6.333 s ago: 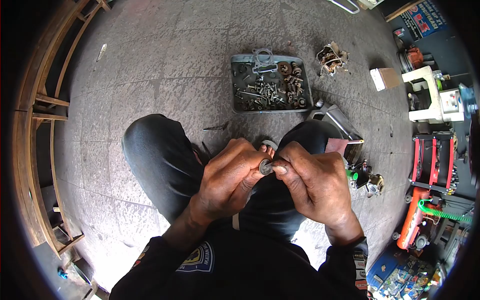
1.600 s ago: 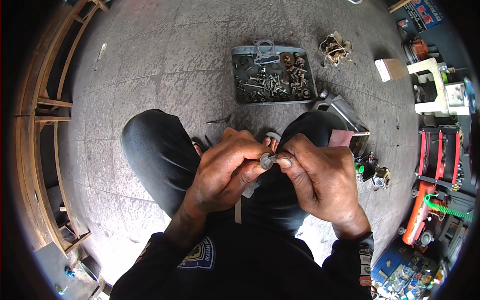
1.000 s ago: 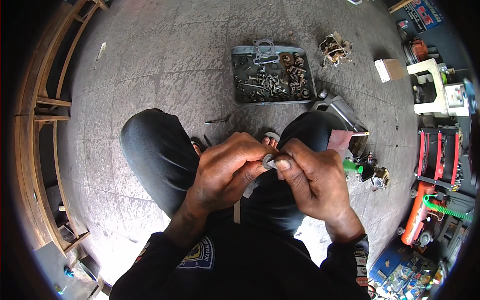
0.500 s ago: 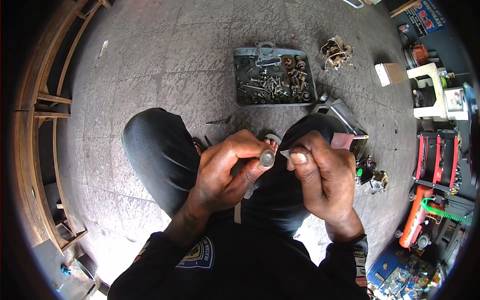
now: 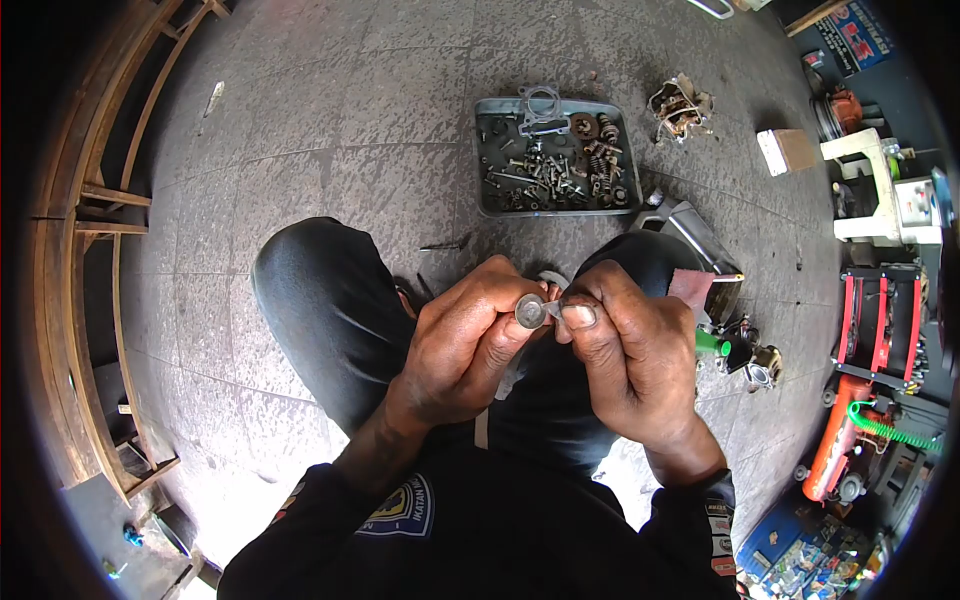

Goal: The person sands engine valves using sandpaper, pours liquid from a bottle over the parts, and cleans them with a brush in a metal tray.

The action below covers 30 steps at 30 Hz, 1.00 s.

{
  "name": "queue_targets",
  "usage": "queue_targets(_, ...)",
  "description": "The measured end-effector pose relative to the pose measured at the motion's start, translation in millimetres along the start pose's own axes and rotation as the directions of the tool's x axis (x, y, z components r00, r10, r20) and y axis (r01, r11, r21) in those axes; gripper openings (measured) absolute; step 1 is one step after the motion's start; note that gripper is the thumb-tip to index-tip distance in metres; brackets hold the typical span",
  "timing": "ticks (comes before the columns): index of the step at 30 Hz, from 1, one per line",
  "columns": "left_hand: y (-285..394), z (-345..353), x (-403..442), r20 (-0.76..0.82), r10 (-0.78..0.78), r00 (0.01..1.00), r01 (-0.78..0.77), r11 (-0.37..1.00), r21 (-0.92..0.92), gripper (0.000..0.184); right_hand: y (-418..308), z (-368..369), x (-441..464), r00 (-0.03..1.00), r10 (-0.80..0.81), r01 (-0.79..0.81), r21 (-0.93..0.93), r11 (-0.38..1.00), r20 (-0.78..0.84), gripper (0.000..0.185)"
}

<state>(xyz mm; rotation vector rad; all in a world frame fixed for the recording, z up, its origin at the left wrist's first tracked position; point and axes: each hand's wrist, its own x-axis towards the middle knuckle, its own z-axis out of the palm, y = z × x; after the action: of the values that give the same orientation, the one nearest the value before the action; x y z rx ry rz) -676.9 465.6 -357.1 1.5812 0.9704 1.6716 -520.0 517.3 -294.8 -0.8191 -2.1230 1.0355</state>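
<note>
Floor (image 5: 340, 120) beyond left knee (image 5: 315, 265) wide open, out to wooden bench (image 5: 58, 260) at far left. Straight ahead of knees, tray (image 5: 560, 212) stands in way, though uncovered and reachable from above; thin rod (image 5: 440, 246) lies between left knee and tray. Floor lane runs between tray and engine part (image 5: 681, 108); box (image 5: 787, 151) right of that. Past right knee (image 5: 650, 255) room tight: casing (image 5: 690, 230), cloth (image 5: 690, 288), bottle (image 5: 712, 344). Between left hand (image 5: 465, 340) and right hand (image 5: 635, 360), slim gap only, disc (image 5: 530, 311) and sliver (image 5: 553, 311) in it.
</note>
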Motion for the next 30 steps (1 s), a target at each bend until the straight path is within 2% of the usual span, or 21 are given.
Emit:
queue_targets(5,-2.1,-0.7,0.4,0.013,0.026,1.0,-0.027,0.995,0.099,0.017,0.6,-2.0,-1.1,0.998,0.018,-0.013,-0.072,0.997,0.068,0.013)
queue_targets(9,-2.9,1.8,-1.7,-0.047,0.016,0.999,-0.013,0.998,0.059,0.017,-2.4,2.9,-2.8,0.999,-0.005,0.009,-0.071,0.997,0.053,0.013)
queue_targets(12,-3.4,2.0,-2.7,-0.065,0.063,0.996,-0.056,0.993,0.1,0.017,0.6,0.2,-0.5,1.0,0.027,-0.027,-0.094,0.995,0.003,0.013)
queue_targets(15,-4.5,0.7,-4.7,-0.05,0.029,0.998,-0.024,0.996,0.086,0.017,-2.0,1.3,-3.1,0.998,0.008,-0.003,-0.104,0.995,0.055,0.013)
queue_targets(19,-5.0,1.3,-4.3,-0.045,0.038,0.998,-0.035,0.996,0.083,0.017,0.5,-0.3,-2.0,0.999,0.025,-0.021,-0.116,0.993,0.03,0.013)
queue_targets(22,-4.8,0.9,-4.9,-0.046,0.032,0.998,-0.028,0.996,0.089,0.017,-2.6,-0.6,-2.7,0.998,-0.029,0.037,-0.152,0.988,0.056,0.013)
queue_targets(24,-5.4,1.9,-4.7,-0.044,0.026,0.999,-0.023,0.996,0.086,0.017,-3.2,-3.5,-2.9,0.996,0.061,-0.051,-0.167,0.985,0.059,0.017)
queue_targets(30,-5.5,3.6,-3.5,-0.054,0.042,0.998,-0.039,0.998,0.055,0.016,3.0,0.9,-3.6,0.999,-0.019,0.022,-0.125,0.992,0.029,0.013)
